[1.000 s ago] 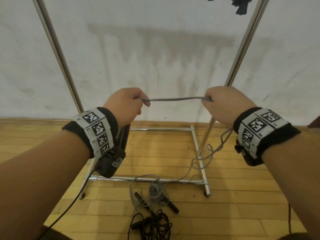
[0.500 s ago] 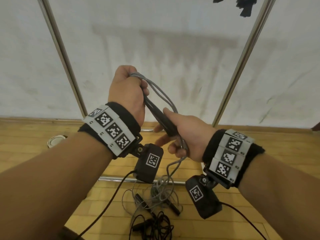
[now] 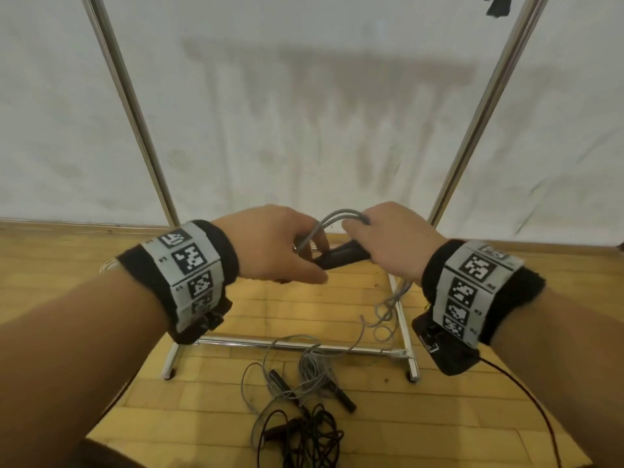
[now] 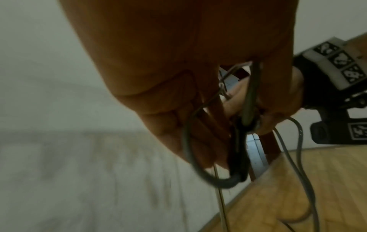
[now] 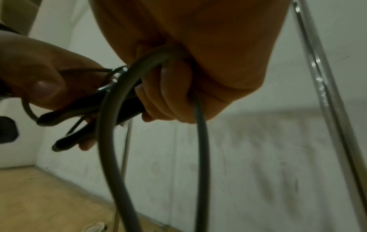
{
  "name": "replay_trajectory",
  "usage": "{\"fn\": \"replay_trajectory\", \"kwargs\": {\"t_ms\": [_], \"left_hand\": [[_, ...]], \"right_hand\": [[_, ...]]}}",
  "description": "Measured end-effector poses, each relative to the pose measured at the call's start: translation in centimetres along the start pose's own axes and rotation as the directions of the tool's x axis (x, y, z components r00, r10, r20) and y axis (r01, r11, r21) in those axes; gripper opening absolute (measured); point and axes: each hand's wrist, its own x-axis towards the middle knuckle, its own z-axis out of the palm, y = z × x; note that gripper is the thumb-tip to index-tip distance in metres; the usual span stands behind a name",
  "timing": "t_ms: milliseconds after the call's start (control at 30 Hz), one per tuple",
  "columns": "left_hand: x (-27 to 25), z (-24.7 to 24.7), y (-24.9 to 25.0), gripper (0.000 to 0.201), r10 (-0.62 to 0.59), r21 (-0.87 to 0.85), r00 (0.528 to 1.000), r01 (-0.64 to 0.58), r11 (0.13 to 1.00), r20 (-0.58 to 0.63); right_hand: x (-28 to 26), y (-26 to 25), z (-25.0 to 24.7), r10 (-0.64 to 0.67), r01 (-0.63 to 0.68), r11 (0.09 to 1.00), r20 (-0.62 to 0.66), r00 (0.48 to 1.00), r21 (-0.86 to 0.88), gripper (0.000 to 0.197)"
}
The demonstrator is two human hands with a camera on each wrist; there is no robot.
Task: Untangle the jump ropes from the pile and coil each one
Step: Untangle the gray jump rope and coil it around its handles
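Note:
At chest height I hold a grey jump rope (image 3: pixel 338 215) between both hands. My right hand (image 3: pixel 358 238) grips its black handle (image 3: pixel 341 259) together with a short loop of the grey cord. My left hand (image 3: pixel 310 261) pinches the cord where it meets the handle's metal end. In the right wrist view the fingers (image 5: pixel 164 100) wrap the handle (image 5: pixel 89 108), and a grey loop (image 5: pixel 111 133) hangs in front. In the left wrist view a loop (image 4: pixel 188 150) hangs by the handle (image 4: pixel 239 150). The cord trails (image 3: pixel 388 309) down to the tangled pile (image 3: pixel 304 380) on the floor.
The pile holds grey cord, a black rope (image 3: pixel 314 437) and several black handles. A chrome rack stands ahead, with uprights (image 3: pixel 135 113) (image 3: pixel 483 106) and a base bar (image 3: pixel 287 346) on the wooden floor (image 3: pixel 371 417). A white sheet hangs behind. A camera cable (image 3: pixel 526 400) hangs from my right wrist.
A second ago my hands held a cord length stretched taut between them. They then came together, left above right, and now sit level and close with a loop between them.

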Motion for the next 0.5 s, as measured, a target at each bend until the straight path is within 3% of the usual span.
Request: {"fn": "replay_trajectory", "kwargs": {"t_ms": [100, 200, 267, 400, 500], "left_hand": [[0.7, 1.9, 0.6, 0.028, -0.074, 0.141, 0.996, 0.065, 0.988, 0.056], [0.5, 2.3, -0.3, 0.015, -0.071, -0.134, 0.987, 0.090, 0.987, 0.142], [0.3, 2.1, -0.7, 0.017, -0.060, -0.200, 0.985, 0.093, 0.975, 0.164], [0.4, 2.3, -0.3, 0.023, -0.019, -0.034, 0.990, 0.024, 0.999, 0.141], [0.4, 2.0, -0.1, 0.027, -0.021, -0.011, 0.980, 0.024, 1.000, 0.197]], "right_hand": [[0.3, -1.2, 0.9, -0.048, 0.049, 0.998, 0.019, 0.999, -0.032, 0.040], [0.2, -1.1, 0.5, -0.077, 0.076, 0.997, 0.036, 0.996, 0.007, 0.040], [0.1, -0.6, 0.2, -0.092, 0.089, 0.995, 0.054, 0.994, 0.050, 0.044], [0.2, -0.4, 0.2, -0.112, 0.113, 0.993, 0.078, 0.991, -0.015, 0.047], [0.3, -0.2, 0.6, -0.100, 0.101, 0.995, 0.062, 0.993, -0.020, 0.043]]}}
